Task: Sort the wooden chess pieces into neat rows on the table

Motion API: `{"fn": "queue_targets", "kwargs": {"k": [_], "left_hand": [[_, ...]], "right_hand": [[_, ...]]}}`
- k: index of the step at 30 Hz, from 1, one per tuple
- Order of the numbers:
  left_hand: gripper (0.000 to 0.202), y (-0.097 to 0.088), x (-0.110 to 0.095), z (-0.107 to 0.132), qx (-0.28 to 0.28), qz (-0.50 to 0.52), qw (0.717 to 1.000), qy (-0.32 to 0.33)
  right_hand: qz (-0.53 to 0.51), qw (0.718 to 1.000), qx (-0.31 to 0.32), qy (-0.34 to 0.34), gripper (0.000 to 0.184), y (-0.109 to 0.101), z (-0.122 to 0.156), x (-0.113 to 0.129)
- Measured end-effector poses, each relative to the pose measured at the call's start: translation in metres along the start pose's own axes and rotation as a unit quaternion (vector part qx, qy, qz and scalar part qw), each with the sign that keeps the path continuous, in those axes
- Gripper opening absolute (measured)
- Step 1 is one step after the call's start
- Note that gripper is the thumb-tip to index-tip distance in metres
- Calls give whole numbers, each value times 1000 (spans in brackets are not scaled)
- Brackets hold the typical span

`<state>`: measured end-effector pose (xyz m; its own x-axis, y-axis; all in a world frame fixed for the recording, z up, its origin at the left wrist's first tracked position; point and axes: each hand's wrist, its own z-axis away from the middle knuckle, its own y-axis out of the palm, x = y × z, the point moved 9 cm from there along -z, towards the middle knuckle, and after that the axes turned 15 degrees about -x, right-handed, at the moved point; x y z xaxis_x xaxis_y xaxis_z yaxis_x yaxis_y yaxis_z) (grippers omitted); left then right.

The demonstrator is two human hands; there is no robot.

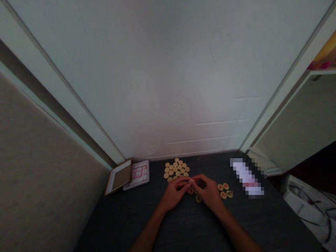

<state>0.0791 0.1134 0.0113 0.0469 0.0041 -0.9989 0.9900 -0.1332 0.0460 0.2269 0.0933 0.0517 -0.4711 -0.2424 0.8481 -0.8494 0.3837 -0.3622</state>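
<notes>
Fingers of the left hand (172, 194) and right hand (211, 196) meet at the lower centre of the frame, their tips clamped together on one small pale disc (191, 181). It is probably pinched from both sides because so small a piece needs fine control. Just beyond the left hand, plain discs (177, 173) lie close together in a flat cluster on the dark surface (126, 224). Marked discs (223, 195) lie right of the right hand, perhaps face up so the marks can be read; more lie partly hidden below the fingers.

At lower left, a brown tray (122, 180) with a pale border tilts over a white case (140, 173) with pink print; whether the case holds anything, I cannot tell. At lower right, dark cables (329, 220) cross a white box (292, 182); its contents are unclear.
</notes>
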Motion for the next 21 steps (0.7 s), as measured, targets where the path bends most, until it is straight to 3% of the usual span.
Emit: {"fn": "queue_targets", "kwargs": {"k": [7, 21], "left_hand": [[33, 1, 0, 1, -3, -6, 1000, -17], [33, -9, 0, -6, -35, 22, 999, -14]], "right_hand": [[6, 1000, -20, -3, 24, -2, 0, -1], [-2, 998, 14, -63, 22, 3, 3, 16]]}}
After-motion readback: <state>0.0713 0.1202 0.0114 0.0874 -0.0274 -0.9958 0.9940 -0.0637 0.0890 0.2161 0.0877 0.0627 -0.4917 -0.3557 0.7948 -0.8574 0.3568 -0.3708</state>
